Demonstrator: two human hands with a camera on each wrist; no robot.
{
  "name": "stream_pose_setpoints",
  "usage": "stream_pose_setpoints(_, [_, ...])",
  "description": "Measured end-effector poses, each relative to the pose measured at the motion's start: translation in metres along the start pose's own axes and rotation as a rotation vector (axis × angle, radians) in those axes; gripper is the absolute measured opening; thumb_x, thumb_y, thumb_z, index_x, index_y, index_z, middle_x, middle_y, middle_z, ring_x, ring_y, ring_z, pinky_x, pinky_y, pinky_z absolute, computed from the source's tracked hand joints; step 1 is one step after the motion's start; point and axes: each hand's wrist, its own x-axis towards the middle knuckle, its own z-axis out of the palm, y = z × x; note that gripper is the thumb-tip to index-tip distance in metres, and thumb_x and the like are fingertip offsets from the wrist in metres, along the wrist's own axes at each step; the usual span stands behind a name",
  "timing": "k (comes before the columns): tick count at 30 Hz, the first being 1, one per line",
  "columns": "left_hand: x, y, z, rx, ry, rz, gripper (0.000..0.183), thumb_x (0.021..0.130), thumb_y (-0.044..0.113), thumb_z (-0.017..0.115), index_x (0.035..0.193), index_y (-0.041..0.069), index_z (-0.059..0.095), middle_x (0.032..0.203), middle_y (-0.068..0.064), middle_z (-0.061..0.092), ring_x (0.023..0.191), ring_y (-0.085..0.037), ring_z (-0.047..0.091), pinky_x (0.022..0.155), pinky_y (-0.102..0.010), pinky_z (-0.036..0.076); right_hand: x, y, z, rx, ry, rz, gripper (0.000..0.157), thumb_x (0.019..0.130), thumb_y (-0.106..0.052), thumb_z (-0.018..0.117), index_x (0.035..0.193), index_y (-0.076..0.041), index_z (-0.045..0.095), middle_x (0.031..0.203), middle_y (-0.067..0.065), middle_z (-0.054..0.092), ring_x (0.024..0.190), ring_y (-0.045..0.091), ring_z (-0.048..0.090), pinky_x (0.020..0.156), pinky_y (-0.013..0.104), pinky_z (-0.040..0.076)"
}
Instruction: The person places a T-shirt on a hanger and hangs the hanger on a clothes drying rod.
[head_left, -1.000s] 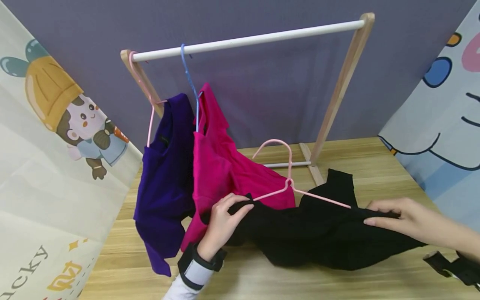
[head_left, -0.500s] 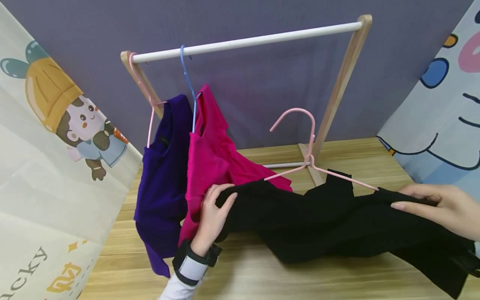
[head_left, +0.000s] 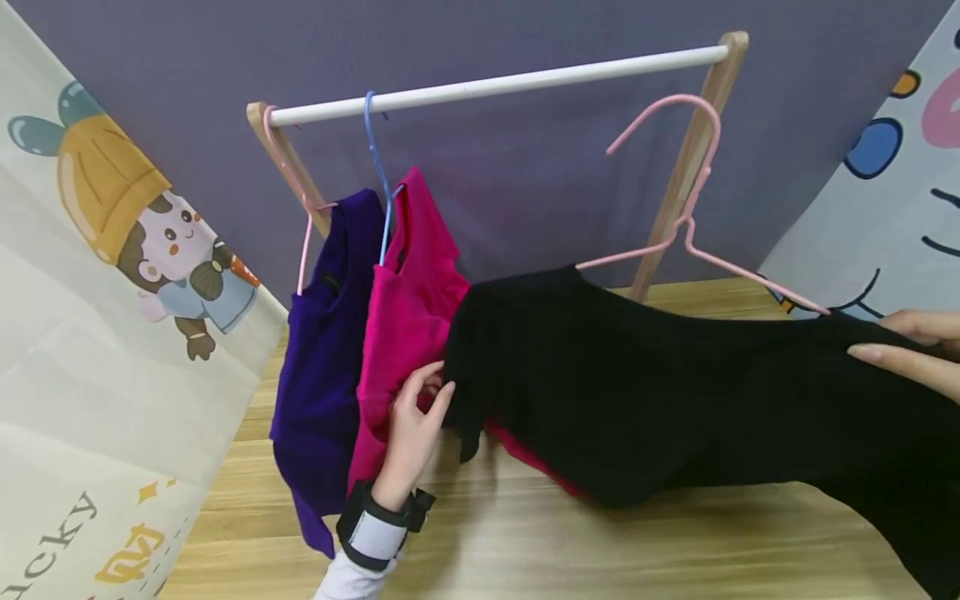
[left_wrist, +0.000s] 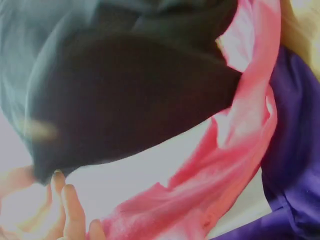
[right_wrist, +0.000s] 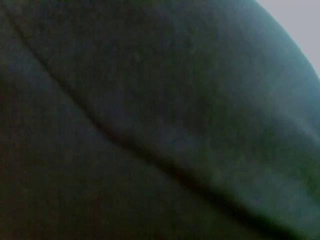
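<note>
A black garment (head_left: 675, 400) hangs on a pink hanger (head_left: 693, 242), whose arms run inside its shoulders while the hook stands bare above. My right hand (head_left: 918, 362), partly cut off by the head view's edge, pinches the right shoulder between thumb and fingers. At the garment's left end, my left hand (head_left: 408, 433) pinches an edge; the left wrist view shows the fingertips (left_wrist: 58, 176) at a corner of the cloth. Dark cloth (right_wrist: 150, 100) fills most of the right wrist view, hiding the right hand there. Behind my left hand hangs a magenta garment (head_left: 408, 333).
A white rail (head_left: 517, 82) on wooden posts crosses the back. On its left part hang a purple garment (head_left: 318, 400) on a pink hanger and the magenta one on a blue hanger (head_left: 377, 158). Printed panels (head_left: 135, 292) flank the wooden tabletop (head_left: 247, 533).
The pink hanger and black garment have risen and moved right, the hook now near the right post. My right hand went up and right with them; my left hand slid left along the cloth.
</note>
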Motion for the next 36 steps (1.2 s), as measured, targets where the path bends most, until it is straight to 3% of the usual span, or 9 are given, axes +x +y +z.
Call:
stream_pose_setpoints(4, [-0.001,-0.006,0.0,-0.016,-0.006,0.045,0.023,0.081,0.003,0.06,0.103,0.006,0.059,0.077,-0.009,0.059,0.072,-0.018,0.052,0.063,-0.043,0.045,0.01,-0.006,0.0,-0.021,0.131,0.064,0.03,0.086,0.006,0.047,0.079,-0.023,0.055,0.058,-0.017,0.051,0.043,0.005,0.047,0.034,0.018,0.036])
stream_pose_setpoints(9, [-0.002,-0.006,0.0,0.011,0.006,0.074,0.02,0.079,0.001,0.06,0.099,0.007,0.061,0.076,-0.009,0.06,0.072,-0.018,0.051,0.065,-0.038,0.042,0.028,-0.024,0.007,0.038,0.256,-0.005,0.038,0.084,0.007,0.05,0.079,-0.031,0.054,0.059,-0.024,0.051,0.042,-0.002,0.047,0.035,0.012,0.036])
stream_pose_setpoints(11, [-0.002,-0.005,0.001,0.026,0.012,0.076,0.019,0.079,0.001,0.061,0.097,0.006,0.062,0.075,-0.008,0.06,0.072,-0.018,0.051,0.066,-0.037,0.041,0.037,-0.033,0.012,0.035,0.306,-0.025,0.032,0.083,0.005,0.052,0.078,-0.026,0.056,0.061,-0.027,0.051,0.043,-0.004,0.047,0.039,0.009,0.037])
stream_pose_setpoints(14, [-0.002,-0.004,0.001,0.034,0.015,0.077,0.018,0.078,0.001,0.061,0.096,0.007,0.063,0.074,-0.008,0.059,0.072,-0.019,0.051,0.067,-0.039,0.04,0.048,-0.051,0.019,-0.075,0.34,0.043,0.01,0.086,-0.006,0.054,0.079,-0.011,0.06,0.06,-0.026,0.047,0.044,-0.009,0.042,0.041,0.008,0.033])
stream_pose_setpoints(16, [-0.002,-0.004,0.002,0.037,0.015,0.074,0.018,0.078,0.001,0.061,0.094,0.008,0.063,0.074,-0.007,0.059,0.071,-0.018,0.051,0.067,-0.041,0.04,0.055,-0.062,0.025,-0.122,0.347,0.096,0.015,0.087,-0.014,0.053,0.085,0.0,0.059,0.06,-0.024,0.046,0.046,-0.009,0.041,0.043,0.008,0.032])
stream_pose_setpoints(18, [-0.003,-0.004,0.002,0.039,0.016,0.079,0.018,0.078,0.001,0.061,0.094,0.009,0.064,0.073,-0.007,0.059,0.071,-0.017,0.051,0.068,-0.044,0.038,0.062,-0.071,0.033,-0.132,0.351,0.158,0.024,0.088,-0.021,0.053,0.091,0.003,0.058,0.06,-0.019,0.045,0.048,-0.006,0.039,0.044,0.01,0.03])
stream_pose_setpoints(24, [-0.005,0.006,0.004,0.053,0.014,0.063,0.018,0.075,-0.006,0.061,0.09,0.003,0.063,0.07,-0.01,0.059,0.069,-0.022,0.051,0.068,-0.043,0.036,0.078,-0.085,0.071,0.046,0.422,0.171,0.024,0.087,-0.023,0.054,0.092,0.0,0.059,0.063,-0.003,0.044,0.059,0.009,0.037,0.052,0.019,0.029])
stream_pose_setpoints(28, [-0.007,-0.002,0.005,0.057,0.009,0.059,0.017,0.077,0.0,0.061,0.092,0.008,0.064,0.072,-0.006,0.059,0.071,-0.018,0.051,0.07,-0.041,0.036,0.088,-0.094,0.099,0.146,0.459,0.178,0.024,0.088,-0.021,0.053,0.091,0.002,0.058,0.061,-0.001,0.041,0.059,0.012,0.036,0.054,0.023,0.029])
stream_pose_setpoints(36, [-0.01,-0.002,0.004,0.107,0.013,0.07,0.016,0.078,0.003,0.062,0.09,0.012,0.064,0.071,-0.003,0.059,0.071,-0.014,0.051,0.069,-0.04,0.037,0.099,-0.106,0.146,0.29,0.486,0.139,0.023,0.09,-0.016,0.048,0.091,0.006,0.055,0.067,0.007,0.043,0.06,0.012,0.039,0.055,0.024,0.032])
